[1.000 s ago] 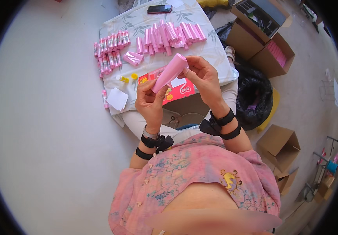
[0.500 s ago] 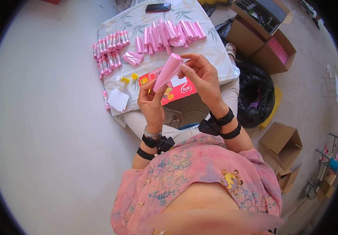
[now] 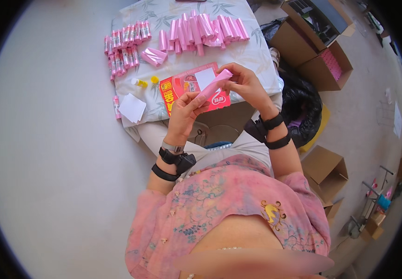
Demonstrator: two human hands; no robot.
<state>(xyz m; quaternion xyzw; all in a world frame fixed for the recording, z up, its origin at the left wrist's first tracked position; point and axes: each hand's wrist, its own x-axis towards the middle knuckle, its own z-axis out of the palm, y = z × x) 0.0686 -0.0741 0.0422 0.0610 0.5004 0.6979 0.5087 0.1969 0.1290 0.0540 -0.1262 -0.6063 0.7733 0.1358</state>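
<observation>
A slim roll of pink plastic film [image 3: 214, 86] slants between my hands above a red printed card box panel [image 3: 178, 83]. My left hand [image 3: 184, 111] grips its lower end, fingers wrapped round it. At the upper end my right hand [image 3: 247, 88] pinches the film near the edge. A white paper slip [image 3: 205, 78] lies on the red panel. Left of the panel are an uncapped white and yellow glue stick [image 3: 139, 83], a yellow cap [image 3: 154, 79] and a small stack of white paper slips [image 3: 132, 108].
Behind lies a heap of plain pink rolls [image 3: 194, 33], with a looser pink roll [image 3: 154, 56] nearer. Labelled pink rolls [image 3: 126, 39] are stacked at the table's left edge; a single one [image 3: 117, 107] lies nearer. Right of the table are a black bag [image 3: 309, 111] and cardboard boxes [image 3: 319, 69].
The pink roll has become narrower and tighter and now tilts further right. My left hand has moved slightly right and down around its lower end. The view has shifted, so the table sits higher.
</observation>
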